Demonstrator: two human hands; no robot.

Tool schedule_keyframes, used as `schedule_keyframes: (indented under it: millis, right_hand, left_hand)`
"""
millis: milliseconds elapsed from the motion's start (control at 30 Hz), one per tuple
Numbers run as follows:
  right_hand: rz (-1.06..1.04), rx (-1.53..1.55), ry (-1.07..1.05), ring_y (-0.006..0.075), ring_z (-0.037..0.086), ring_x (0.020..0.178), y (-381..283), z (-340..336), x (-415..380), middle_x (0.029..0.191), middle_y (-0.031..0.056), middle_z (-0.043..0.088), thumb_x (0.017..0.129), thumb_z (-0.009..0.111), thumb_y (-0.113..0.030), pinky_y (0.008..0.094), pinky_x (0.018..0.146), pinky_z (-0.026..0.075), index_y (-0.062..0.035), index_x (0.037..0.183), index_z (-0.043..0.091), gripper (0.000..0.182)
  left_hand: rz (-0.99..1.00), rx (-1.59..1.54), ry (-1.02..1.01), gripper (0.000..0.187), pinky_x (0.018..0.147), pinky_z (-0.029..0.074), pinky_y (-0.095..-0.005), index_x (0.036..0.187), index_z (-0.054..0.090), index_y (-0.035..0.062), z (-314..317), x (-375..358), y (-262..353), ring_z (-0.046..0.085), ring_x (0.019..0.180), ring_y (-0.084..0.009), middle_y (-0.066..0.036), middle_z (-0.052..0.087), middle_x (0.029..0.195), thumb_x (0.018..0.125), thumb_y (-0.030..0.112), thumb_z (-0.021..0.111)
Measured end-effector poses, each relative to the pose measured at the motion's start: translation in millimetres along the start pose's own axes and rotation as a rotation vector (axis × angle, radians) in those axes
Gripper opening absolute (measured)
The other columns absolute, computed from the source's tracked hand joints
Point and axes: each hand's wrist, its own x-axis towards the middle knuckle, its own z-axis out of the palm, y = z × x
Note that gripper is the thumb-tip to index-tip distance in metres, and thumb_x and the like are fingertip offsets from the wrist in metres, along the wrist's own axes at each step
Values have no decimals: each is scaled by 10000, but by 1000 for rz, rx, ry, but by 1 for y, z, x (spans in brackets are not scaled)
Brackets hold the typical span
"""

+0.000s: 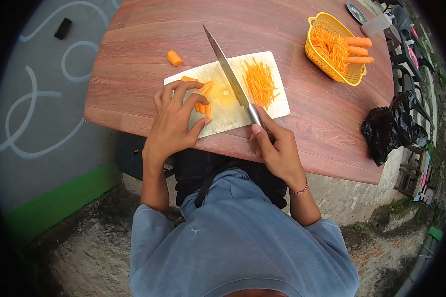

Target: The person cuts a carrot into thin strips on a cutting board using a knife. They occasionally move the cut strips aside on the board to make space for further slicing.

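Note:
A white cutting board (229,124) lies near the table's front edge. Over its left end is my left hand (176,116), fingers curled and spread around carrot slices (201,107), thumb and fingertips apart. My right hand (277,143) grips the handle of a long knife (229,69), whose blade points up and left across the middle of the board. Right of the blade lies a pile of thin carrot strips (260,83). A short carrot chunk (174,58) rests on the table just beyond the board's upper left corner.
A yellow basket (333,73) at the upper right holds carrot strips and three whole carrots (358,51). Behind it are a metal plate (356,13) and a translucent container (376,24). A black plastic bag (391,126) hangs at the table's right edge. Chairs stand beyond.

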Motion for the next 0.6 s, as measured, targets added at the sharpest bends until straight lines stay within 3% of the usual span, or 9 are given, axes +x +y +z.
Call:
schedule_keyframes:
  millis: [133,233,300,400,600]
  right_hand:
    - [-30,-18,14,257,720,797,4,1,-1,905,271,700,1052,642,-124,359,803,551,35,1514,559,496]
    - [-44,-5,21,262,721,799,4,2,-1,912,275,702,1050,645,-125,359,804,551,33,1515,560,498]
    - [-30,-13,19,267,722,800,2,1,-1,912,277,700,1049,647,-125,359,804,551,31,1514,562,497]
    - [-30,-31,10,264,720,798,4,0,0,909,272,701,1050,647,-126,358,804,551,29,1516,562,498]
    - [-19,-17,15,250,713,795,2,1,-1,909,265,704,1053,647,-127,355,806,551,26,1515,566,494]
  left_hand:
    - [8,-23,25,350,1124,328,-502,1075,676,92,1,-1,4,511,1354,-326,-69,647,1373,785,114,871]
    - [28,-60,57,293,1065,365,-468,1032,669,83,8,-8,2,593,1231,-303,-53,706,1227,806,84,855]
    - [68,-88,126,230,999,381,-443,999,677,80,13,-13,1,637,1052,-276,-39,736,1082,832,65,834]
    - [10,-115,156,204,945,393,-419,1009,704,74,12,-17,8,624,952,-264,-42,739,1029,843,43,819]
    - [105,-95,212,170,902,431,-394,1019,756,64,6,-12,12,618,923,-270,-57,741,970,862,26,805]
